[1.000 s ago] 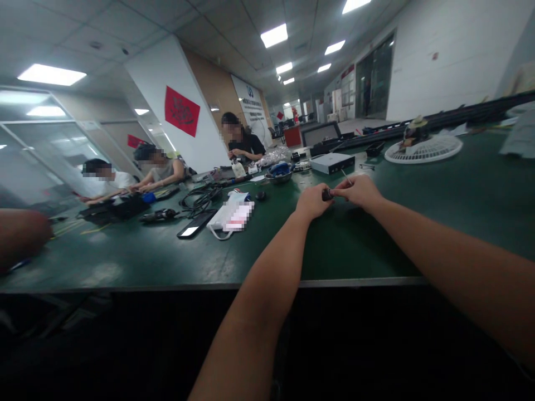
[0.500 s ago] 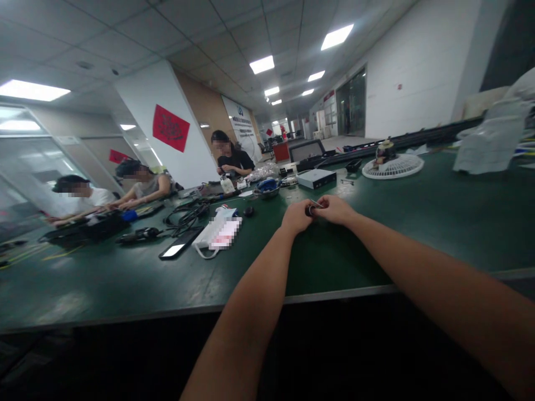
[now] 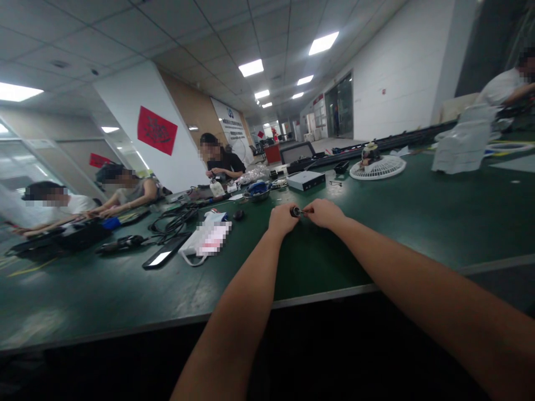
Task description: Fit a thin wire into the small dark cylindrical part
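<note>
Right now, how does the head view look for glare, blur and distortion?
Head view: the wide lens tilts and bows the table edge; ceiling lights leave glare on the tabletop; the left hand and right hand look fairly sharp, but the dark object between them is too tiny to read.

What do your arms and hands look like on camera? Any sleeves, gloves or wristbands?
Both are bare: the left forearm and right forearm show no sleeve, and the left hand and right hand wear no gloves. No watch, band or cable shows on either; rings are too small to tell.
</note>
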Demonstrator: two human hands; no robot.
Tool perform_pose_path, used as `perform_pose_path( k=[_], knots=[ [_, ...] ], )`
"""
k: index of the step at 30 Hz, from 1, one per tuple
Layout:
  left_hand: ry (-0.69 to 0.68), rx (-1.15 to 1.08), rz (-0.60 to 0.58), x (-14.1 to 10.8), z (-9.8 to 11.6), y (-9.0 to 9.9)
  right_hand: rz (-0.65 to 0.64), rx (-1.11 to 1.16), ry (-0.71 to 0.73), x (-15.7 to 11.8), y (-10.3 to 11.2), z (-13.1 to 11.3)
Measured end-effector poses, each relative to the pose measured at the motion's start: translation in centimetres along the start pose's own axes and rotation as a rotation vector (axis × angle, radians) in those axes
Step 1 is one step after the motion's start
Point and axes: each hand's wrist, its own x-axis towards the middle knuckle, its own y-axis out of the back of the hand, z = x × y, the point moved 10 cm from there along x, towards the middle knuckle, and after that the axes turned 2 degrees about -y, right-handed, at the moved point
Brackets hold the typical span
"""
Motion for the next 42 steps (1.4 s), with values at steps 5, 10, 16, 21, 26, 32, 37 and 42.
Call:
perform_pose_path(
  k=[5,10,16,21,26,32,37,42],
  knots=[
    [-0.04,0.026,-0.017,-0.1,1.2,0.2,-0.011,-0.061,-0.026,-0.5,0.1,0.0],
    [-0.035,0.071,-0.012,-0.3,1.1,0.9,-0.024,-0.025,0.074,-0.7,0.1,-2.0],
    [-0.063,0.106,-0.017,-0.3,1.6,0.9,0.093,0.012,-0.022,-0.1,1.2,-0.7],
    [-0.024,0.129,-0.007,-0.3,1.2,0.7,0.106,0.005,-0.061,-0.3,1.2,0.2],
    [-0.004,0.132,-0.024,-0.4,0.7,0.4,0.055,0.04,-0.007,-0.6,1.0,-0.5],
    [-0.022,0.088,-0.08,-0.6,0.9,-0.3,0.064,0.078,0.027,-0.5,0.9,-1.2],
    [0.019,0.078,-0.083,-0.8,0.8,0.0,0.052,0.046,-0.038,-0.3,0.3,-0.3],
    [0.075,0.078,-0.054,-0.9,0.2,0.4,0.046,0.04,-0.071,-0.4,0.2,-0.1]
  ],
)
